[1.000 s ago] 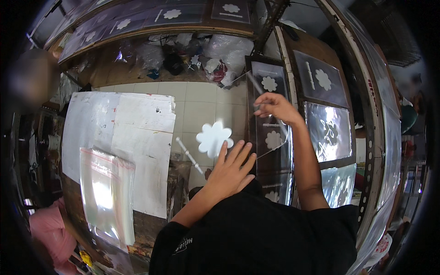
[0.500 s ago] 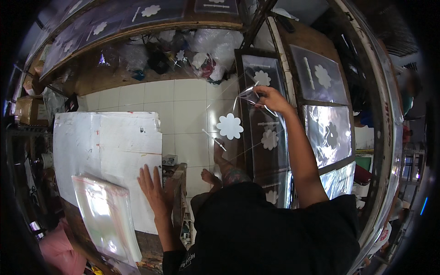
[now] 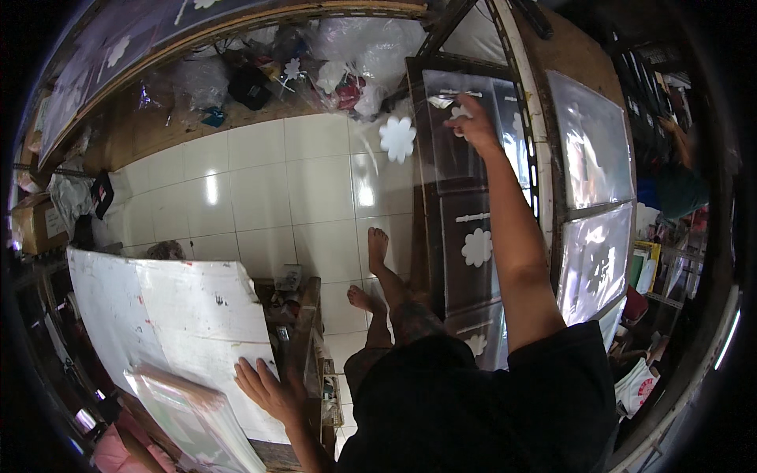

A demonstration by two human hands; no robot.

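Note:
My right hand [image 3: 473,130] is stretched out over the dark rack [image 3: 435,169], its fingers pinching a thin clear plastic sheet. A white flower shape [image 3: 398,139] printed on that sheet hangs left of the hand, above the floor; the sheet's outline is hard to make out. Beneath my right arm, the rack holds clear sheets with white flowers [image 3: 477,247] and short white bars [image 3: 472,217]. My left hand [image 3: 270,391] lies with fingers spread on the right edge of a white board [image 3: 197,307], beside a stack of clear plastic sheets [image 3: 185,418].
More sheets lie on a slanted panel [image 3: 595,142] at the right, past a metal post [image 3: 530,102]. A shelf [image 3: 118,154] with crumpled plastic runs along the back. One person [image 3: 130,445] in pink is at lower left, another [image 3: 682,185] at far right. Tiled floor [image 3: 260,181] lies between.
My right hand has moved away from me over the rack, carrying the clear sheet with its flower farther off. My left hand stays on the board, nearer its lower right edge. The view has shifted.

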